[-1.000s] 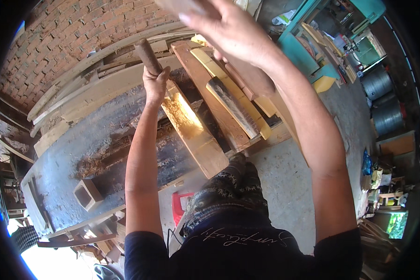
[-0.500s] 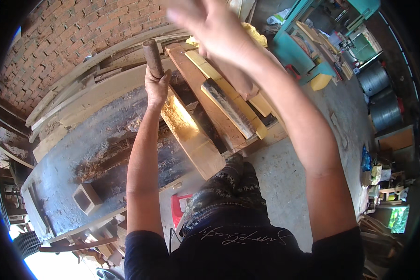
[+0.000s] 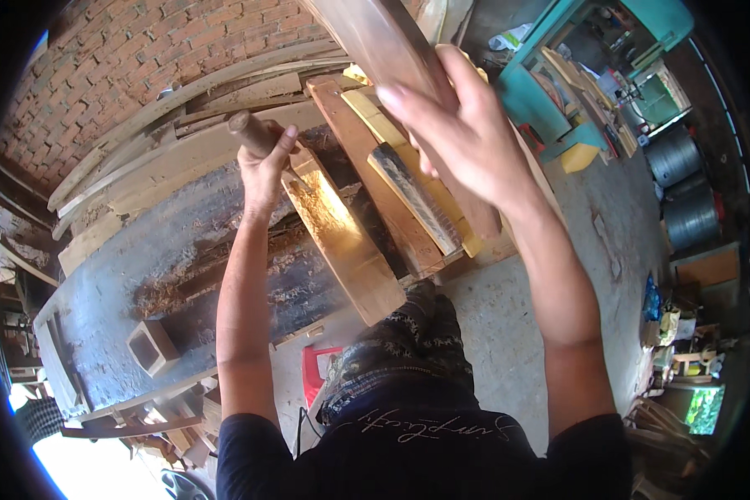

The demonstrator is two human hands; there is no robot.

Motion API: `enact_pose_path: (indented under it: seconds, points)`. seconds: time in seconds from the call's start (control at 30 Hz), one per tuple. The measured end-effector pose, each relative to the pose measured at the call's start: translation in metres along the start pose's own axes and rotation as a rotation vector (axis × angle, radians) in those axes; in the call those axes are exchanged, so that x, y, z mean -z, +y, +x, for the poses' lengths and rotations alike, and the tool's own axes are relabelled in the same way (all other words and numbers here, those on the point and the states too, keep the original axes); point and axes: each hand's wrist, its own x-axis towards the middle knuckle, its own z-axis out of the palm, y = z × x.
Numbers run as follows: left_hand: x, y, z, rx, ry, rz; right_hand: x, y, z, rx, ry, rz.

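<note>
My left hand (image 3: 262, 175) is closed around the round wooden handle (image 3: 248, 132) of a chisel, its thumb raised along the side. The tool's lower end reaches the hollow of a long pale wooden block (image 3: 367, 287), where rough-cut wood shines brightly. In my right hand (image 3: 479, 137) is a thick brown wooden mallet (image 3: 392, 42), shaped like a heavy bar. It is held aslant, and its broad upper part runs out of the top of the picture. A dark-faced wooden strip (image 3: 412, 200) lies on boards beneath my right hand.
The block rests on a dark, worn bench top (image 3: 192, 242) strewn with chips. A small hollow square block (image 3: 152, 348) sits at its left. Long planks (image 3: 183, 154) lie along the brick wall (image 3: 142, 67). A red stool (image 3: 312, 375) stands below; metal drums (image 3: 690, 218) stand far right.
My right hand has come down and to the right, bringing the mallet plainly into view. My left hand and the chisel handle have shifted slightly left and down, its thumb lifting.
</note>
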Motion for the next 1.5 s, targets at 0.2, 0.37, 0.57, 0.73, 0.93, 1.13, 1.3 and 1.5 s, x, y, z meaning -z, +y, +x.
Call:
enact_pose_path:
  seconds: [0.2, 0.37, 0.57, 0.73, 0.93, 1.13, 1.3, 1.5]
  points:
    - [-0.013, 0.012, -0.003, -0.037, -0.043, 0.075, -0.01, 0.016, -0.042, -0.133, 0.031, 0.137]
    - [-0.018, 0.008, -0.008, -0.057, -0.075, 0.11, -0.007, 0.019, -0.047, -0.143, 0.07, 0.123]
    - [-0.022, 0.01, -0.01, -0.021, -0.109, 0.041, -0.001, -0.012, -0.032, 0.051, 0.096, 0.19]
    - [-0.023, 0.004, -0.003, -0.026, -0.068, 0.091, -0.007, -0.003, -0.012, -0.059, -0.139, -0.205]
    - [-0.009, -0.013, 0.008, -0.006, -0.026, 0.136, 0.008, -0.023, 0.013, -0.256, -0.309, -0.347]
    - [-0.034, 0.01, 0.016, 0.089, -0.085, 0.131, -0.008, -0.021, 0.027, -0.193, -0.194, -0.268]
    - [-0.038, -0.006, 0.022, -0.004, -0.02, 0.089, 0.004, -0.028, 0.05, -0.308, -0.411, -0.507]
    - [-0.04, 0.004, 0.02, 0.054, -0.044, 0.164, -0.001, -0.016, 0.044, 0.09, -0.048, -0.271]
